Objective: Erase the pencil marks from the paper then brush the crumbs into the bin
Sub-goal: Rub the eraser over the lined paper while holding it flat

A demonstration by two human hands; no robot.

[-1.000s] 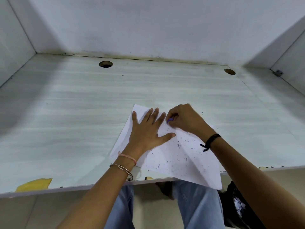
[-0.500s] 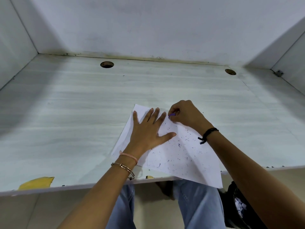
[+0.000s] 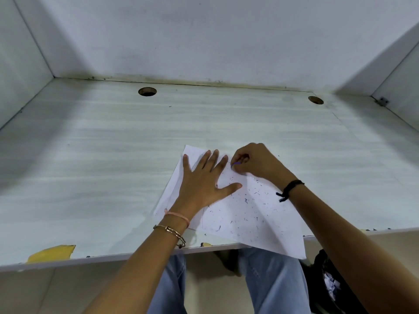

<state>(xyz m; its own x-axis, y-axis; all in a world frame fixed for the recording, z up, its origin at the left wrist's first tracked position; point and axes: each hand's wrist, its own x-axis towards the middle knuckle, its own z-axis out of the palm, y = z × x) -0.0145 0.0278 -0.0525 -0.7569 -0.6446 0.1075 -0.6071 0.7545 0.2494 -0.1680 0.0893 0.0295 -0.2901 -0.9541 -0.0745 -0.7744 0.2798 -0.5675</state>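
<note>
A white sheet of paper (image 3: 256,214) lies angled on the pale desk (image 3: 102,173), its near right corner hanging over the front edge. Dark eraser crumbs (image 3: 246,201) are scattered over its middle and right part. My left hand (image 3: 203,181) is pressed flat on the sheet's left half, fingers spread. My right hand (image 3: 257,163) is at the sheet's far edge, fingers pinched on a small purple eraser (image 3: 236,163) that touches the paper. A dark bin (image 3: 328,284) with crumpled white paper sits under the desk at the right, mostly hidden by my right arm.
Two round cable holes, one on the left (image 3: 147,91) and one on the right (image 3: 315,100), sit near the back wall. White partition walls close the desk on three sides. A yellow chipped patch (image 3: 52,252) marks the front edge at the left. My knees in blue jeans (image 3: 272,286) are below.
My right hand with the eraser has shifted back and forth in short strokes near the paper's far edge. My left hand has stayed flat in place.
</note>
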